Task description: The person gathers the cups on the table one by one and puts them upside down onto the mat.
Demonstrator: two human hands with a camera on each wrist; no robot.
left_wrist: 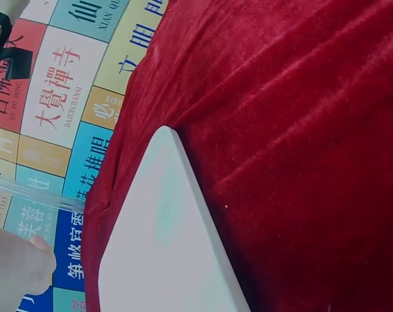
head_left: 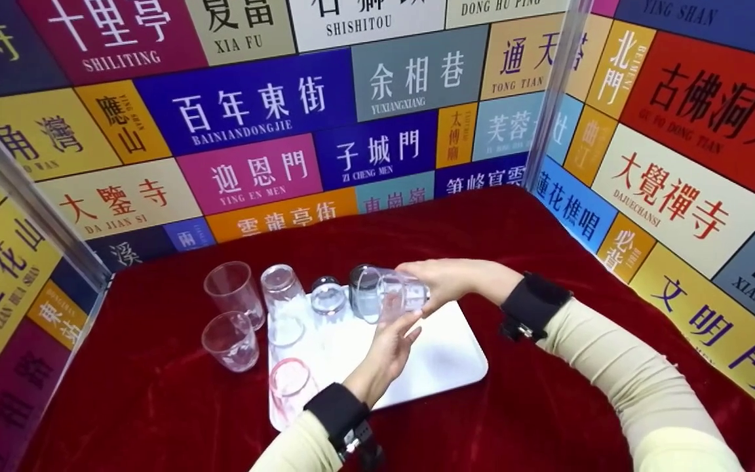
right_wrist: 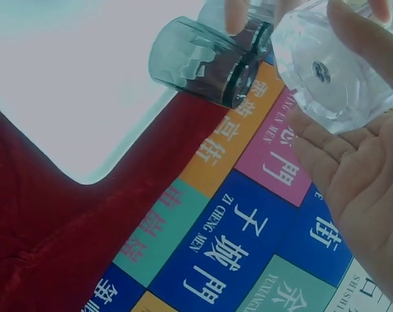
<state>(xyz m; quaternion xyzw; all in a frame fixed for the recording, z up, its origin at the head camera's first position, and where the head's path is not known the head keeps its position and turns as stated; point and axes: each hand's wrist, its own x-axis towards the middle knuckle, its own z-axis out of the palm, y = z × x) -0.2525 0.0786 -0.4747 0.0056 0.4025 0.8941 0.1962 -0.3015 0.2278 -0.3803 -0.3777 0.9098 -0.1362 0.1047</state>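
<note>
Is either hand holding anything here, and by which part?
The right hand grips a clear glass cup lying sideways, by its base end. The left hand is open below it, holding nothing.

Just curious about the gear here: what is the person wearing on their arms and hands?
Both arms wear long cream sleeves. Each wrist carries a black band: the left band has a small buckle-like fitting, and the right band is wide and cuff-like. The left hand and right hand are bare, without gloves.
</note>
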